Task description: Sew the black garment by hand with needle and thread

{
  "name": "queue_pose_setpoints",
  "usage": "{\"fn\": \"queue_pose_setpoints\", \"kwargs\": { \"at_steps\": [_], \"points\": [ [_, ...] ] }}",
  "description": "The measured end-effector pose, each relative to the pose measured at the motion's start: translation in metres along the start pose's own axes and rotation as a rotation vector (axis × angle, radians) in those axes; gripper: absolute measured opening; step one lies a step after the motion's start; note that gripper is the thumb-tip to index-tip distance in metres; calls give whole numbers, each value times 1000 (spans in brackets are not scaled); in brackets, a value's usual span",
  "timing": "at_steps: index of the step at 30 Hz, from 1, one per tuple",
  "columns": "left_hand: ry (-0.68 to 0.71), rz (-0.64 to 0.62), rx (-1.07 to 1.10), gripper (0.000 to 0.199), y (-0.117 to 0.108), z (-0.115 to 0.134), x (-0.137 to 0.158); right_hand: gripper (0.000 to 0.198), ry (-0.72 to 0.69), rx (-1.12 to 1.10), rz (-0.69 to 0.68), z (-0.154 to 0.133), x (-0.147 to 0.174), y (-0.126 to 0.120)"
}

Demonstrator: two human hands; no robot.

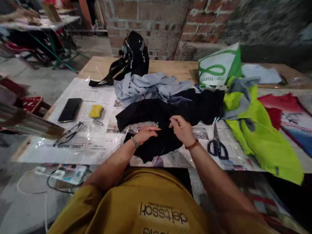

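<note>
I am apparently working the cloth [156,145] — left hand [145,135] extended, right hand [183,130] curled, grips unclear; next is likely requiring steady tension.

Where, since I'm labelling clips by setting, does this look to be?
Possibly a makeshift garment workshop: scissors lie near black fabric on a wooden table spread with newspaper, with a bare brick wall behind.

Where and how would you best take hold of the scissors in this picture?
Probably by the handle loops of the scissors, with the right hand coming from the near side. They lie on the newspaper with the loops toward that side and the blades pointing away, toward the black cloth.
</note>
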State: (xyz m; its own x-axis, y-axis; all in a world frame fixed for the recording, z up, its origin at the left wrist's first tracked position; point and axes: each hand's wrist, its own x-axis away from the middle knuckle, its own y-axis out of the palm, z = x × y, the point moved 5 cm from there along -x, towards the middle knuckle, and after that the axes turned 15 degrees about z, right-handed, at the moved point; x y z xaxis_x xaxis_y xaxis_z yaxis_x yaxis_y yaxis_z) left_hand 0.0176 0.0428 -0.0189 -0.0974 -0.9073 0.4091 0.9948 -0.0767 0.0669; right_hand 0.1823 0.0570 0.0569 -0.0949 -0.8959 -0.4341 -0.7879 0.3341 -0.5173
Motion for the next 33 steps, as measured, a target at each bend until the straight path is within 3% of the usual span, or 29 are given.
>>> {"fn": "queue_pose_setpoints", "kwargs": {
  "at_steps": [3,6,14,18,20,23,26,30,33],
  "points": [
    [-13,-8,20,34,0,-1,-2,19,-102,78,-263,-4,-9,38],
    [-6,-25,90,32,-3,2,-5,18,-109,137,-319,11,-12,56],
    [78,-49,142,38,-17,19,-9,24,312,-206,154,70,-10,33],
    [118,-181,-75,41,-18,27,-1,24,472,-423,249,75,-7,26],
    [191,-168,-259,37,-22,35,6,24,508,-498,265,75,-6,24],
    [422,-56,-542,27,-31,57,24,25,465,-536,272,72,-4,18],
    [605,-11,-731,21,-39,72,47,24,334,-485,247,64,-3,12],
    [631,46,-941,18,-52,59,56,19,99,-344,186,48,0,7],
    [604,104,-1058,23,-55,43,50,17,9,-291,160,42,2,7]
  ]
}}
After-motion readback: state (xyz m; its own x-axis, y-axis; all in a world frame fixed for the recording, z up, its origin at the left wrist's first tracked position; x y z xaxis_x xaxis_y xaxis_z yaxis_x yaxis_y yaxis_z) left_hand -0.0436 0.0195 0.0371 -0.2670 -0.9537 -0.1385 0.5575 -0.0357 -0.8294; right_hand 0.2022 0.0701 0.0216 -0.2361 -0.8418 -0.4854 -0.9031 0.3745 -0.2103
